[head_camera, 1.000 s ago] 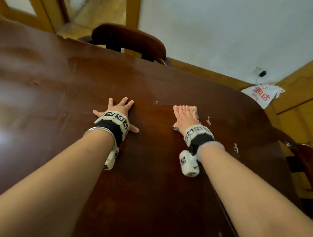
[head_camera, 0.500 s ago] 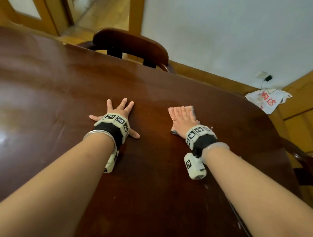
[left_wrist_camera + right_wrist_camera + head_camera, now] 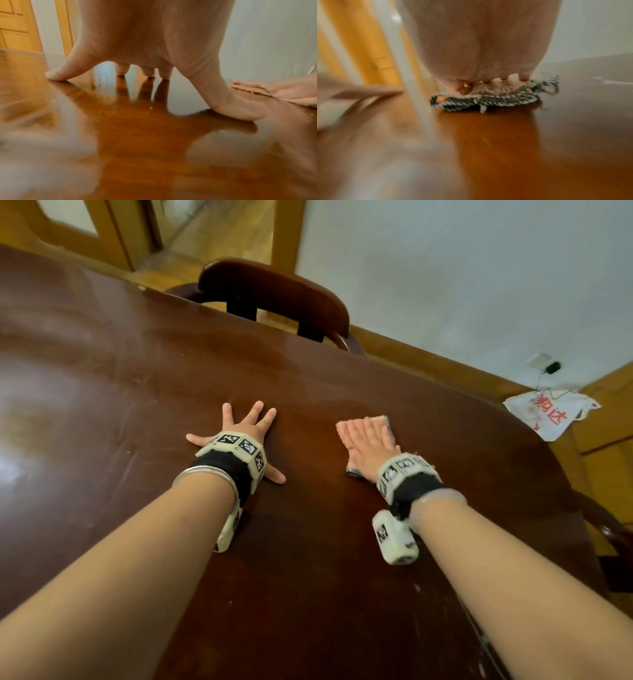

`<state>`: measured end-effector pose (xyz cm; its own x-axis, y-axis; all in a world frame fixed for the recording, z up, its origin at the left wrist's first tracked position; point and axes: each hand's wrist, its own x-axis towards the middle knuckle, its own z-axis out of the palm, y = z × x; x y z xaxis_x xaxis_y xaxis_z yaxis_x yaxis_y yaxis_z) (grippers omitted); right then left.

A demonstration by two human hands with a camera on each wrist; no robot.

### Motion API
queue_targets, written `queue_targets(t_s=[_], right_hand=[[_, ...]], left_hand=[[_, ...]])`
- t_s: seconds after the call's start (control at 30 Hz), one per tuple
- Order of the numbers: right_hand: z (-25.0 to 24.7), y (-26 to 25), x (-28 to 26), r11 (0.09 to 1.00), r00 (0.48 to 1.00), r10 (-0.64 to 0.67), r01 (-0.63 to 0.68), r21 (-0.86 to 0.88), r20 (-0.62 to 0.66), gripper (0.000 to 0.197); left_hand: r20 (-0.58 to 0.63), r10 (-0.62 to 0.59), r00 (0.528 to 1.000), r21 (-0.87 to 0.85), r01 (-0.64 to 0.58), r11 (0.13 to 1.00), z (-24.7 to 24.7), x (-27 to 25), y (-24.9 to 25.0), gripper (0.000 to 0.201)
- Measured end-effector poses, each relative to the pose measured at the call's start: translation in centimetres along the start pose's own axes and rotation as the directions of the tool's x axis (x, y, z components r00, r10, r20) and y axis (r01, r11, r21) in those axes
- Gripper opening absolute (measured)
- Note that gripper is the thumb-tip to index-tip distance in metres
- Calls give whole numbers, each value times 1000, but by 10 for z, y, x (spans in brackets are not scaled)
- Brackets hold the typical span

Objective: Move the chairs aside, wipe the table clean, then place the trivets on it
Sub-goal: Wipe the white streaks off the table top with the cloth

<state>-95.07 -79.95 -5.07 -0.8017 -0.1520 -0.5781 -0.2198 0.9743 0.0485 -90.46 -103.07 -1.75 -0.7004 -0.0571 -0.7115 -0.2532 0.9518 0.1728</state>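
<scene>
A dark glossy wooden table (image 3: 102, 371) fills the head view. My left hand (image 3: 241, 433) lies on it with fingers spread, fingertips (image 3: 54, 75) and thumb touching the wood. My right hand (image 3: 368, 445) presses flat with straight fingers on a pink cloth (image 3: 376, 421) that has a grey striped underside (image 3: 488, 102). The cloth sits right of the left hand, apart from it. A dark wooden chair (image 3: 274, 292) stands at the table's far edge. No trivets are in view.
Another dark chair (image 3: 609, 529) shows at the right edge of the table. A white bag with red print (image 3: 548, 414) lies on the floor by the wall. A few pale specks (image 3: 416, 587) mark the table near my right forearm. Wooden door frames stand behind.
My right hand has slid the cloth leftward across the table, over where white crumbs lay. The left hand has stayed planted.
</scene>
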Motion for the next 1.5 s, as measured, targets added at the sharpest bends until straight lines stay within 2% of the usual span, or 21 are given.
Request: queue_targets(t_s=[0.07,0.17,0.23,0.33,0.4,0.47,0.53,0.6,0.63,0.73,0.87,0.93,1.0,1.07,1.1,1.2,1.27,1.4,1.47,1.5], right_hand=[[-15,-28,10,1000,1000,-4,4,25,-6,64],[-20,-72,4,994,996,-81,84,71,-38,63],[-5,-75,-15,988,990,-142,143,62,-17,60],[15,-51,-46,979,986,-167,168,113,-22,58],[15,-27,-32,988,995,-94,95,120,-16,57],[0,-14,-2,991,999,39,-37,130,-9,61],[-16,-28,18,991,997,67,-62,116,-42,67],[-29,-57,24,996,992,-79,82,25,-96,63],[-30,-72,26,990,987,-133,137,38,-90,66],[-42,-93,34,978,987,-154,158,135,-37,68],[-55,-75,75,968,964,-247,251,28,-94,66],[-51,-40,94,984,980,-169,175,44,-105,64],[-44,-8,101,991,990,45,-26,133,-137,61],[-43,-8,97,980,977,151,-128,154,-153,60],[-47,-21,92,985,980,124,-103,136,-158,61],[-62,-78,86,991,986,-82,96,94,-145,64],[-70,-100,85,984,989,-92,108,140,-119,63],[-69,-76,99,980,975,-173,185,73,-140,58],[-74,-45,104,987,969,-159,155,-37,-187,58],[-77,-26,101,993,970,-112,102,-57,-215,57]], left_hand=[[2,-6,1000,3,6,1000,-1,-1,1,138],[-12,2,1000,13,-2,1000,-3,1,1,132],[-7,6,1000,19,-6,1000,-7,2,-1,128],[-4,12,1000,26,-12,1000,-11,7,-2,127],[-11,0,1000,11,0,1000,-15,12,0,126],[-38,-9,999,-3,9,1000,-19,18,2,125],[-82,-25,996,-25,23,999,-24,33,1,130],[-125,-39,991,-37,35,999,-31,51,-3,139],[-141,-44,989,-29,40,999,-34,59,-5,142],[-154,-58,986,-1,58,998,-47,76,-9,145],[-166,-41,985,48,50,998,-56,85,-8,142],[-153,-30,988,39,36,999,-57,88,-10,145],[-130,-39,991,18,42,999,-55,91,-13,149],[-124,-51,991,2,52,999,-54,95,-14,149],[-128,-49,991,2,50,999,-54,97,-14,150],[-130,-35,991,15,37,999,-56,99,-14,152],[-133,-30,991,35,35,999,-56,99,-15,151],[-130,-34,991,33,38,999,-57,96,-14,148],[-124,-43,991,14,45,999,-56,94,-14,147],[-122,-43,992,10,45,999,-56,93,-14,147]])
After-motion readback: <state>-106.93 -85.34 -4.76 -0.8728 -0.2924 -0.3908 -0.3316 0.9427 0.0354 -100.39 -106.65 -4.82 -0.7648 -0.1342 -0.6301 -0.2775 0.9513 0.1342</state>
